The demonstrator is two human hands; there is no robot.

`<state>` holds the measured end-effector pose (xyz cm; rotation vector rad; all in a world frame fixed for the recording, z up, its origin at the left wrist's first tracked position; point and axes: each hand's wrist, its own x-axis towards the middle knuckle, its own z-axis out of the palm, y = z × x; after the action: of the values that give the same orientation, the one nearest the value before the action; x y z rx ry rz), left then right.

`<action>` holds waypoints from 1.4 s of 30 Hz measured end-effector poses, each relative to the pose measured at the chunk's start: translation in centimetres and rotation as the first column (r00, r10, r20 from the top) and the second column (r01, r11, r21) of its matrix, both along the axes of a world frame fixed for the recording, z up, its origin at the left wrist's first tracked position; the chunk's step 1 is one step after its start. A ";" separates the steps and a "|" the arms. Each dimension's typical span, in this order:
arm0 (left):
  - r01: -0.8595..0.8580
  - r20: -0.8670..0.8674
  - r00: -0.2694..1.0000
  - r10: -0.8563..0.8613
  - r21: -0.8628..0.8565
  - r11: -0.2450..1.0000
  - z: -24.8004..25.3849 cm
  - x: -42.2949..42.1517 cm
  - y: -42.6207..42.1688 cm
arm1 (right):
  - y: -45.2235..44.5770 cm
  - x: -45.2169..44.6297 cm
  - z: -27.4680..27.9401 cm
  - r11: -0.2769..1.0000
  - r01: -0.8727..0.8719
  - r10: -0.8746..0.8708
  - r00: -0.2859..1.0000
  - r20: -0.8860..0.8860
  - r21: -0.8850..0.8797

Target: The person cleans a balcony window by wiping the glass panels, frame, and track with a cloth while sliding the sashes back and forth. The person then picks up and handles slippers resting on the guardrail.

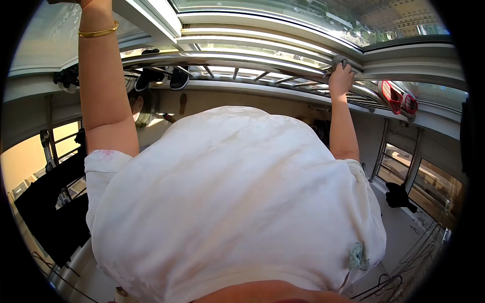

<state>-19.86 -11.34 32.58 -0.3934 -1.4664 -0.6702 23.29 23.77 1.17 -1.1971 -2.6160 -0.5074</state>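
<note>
My right hand [342, 80] is closed on a grey cloth [340, 61], which it presses on the white window frame just beyond the metal railing [268, 64]. Up at the top left, my left arm reaches high with a gold bangle [98, 30] on the wrist. Only the base of my left hand [93, 3] shows at the picture's edge. Its fingers are almost wholly cut off, so their state is hidden. Below the right hand, the railing's bars run left and right along the window.
Black shoes [179, 79] with white soles rest at the railing on the left. Red shoes [390, 97] stand at its right end. Sliding window tracks [252, 39] lie beyond the bars. Dark cloth [55, 217] hangs at lower left, and wire hangers [419, 252] are at lower right.
</note>
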 end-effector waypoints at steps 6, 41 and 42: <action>-0.168 -0.101 0.983 0.155 -0.133 0.977 0.3 -5.5 -3.1 | -6.4 -7.0 0.0 0.975 0.105 -0.153 0.957 -0.247 -0.197; -0.227 0.104 0.964 0.244 -0.158 0.961 1.5 -1.1 -2.1 | 6.0 7.6 -1.6 0.982 0.133 -0.187 0.809 -0.558 -0.136; -0.234 0.145 0.955 0.258 -0.162 0.958 1.5 -0.9 -2.0 | 6.3 7.1 -2.4 0.975 0.086 -0.213 0.642 -0.737 -0.206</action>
<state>-20.73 -13.34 34.09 -0.2627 -1.6944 -0.4043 30.41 30.09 -1.27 -1.3051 -1.8452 0.1799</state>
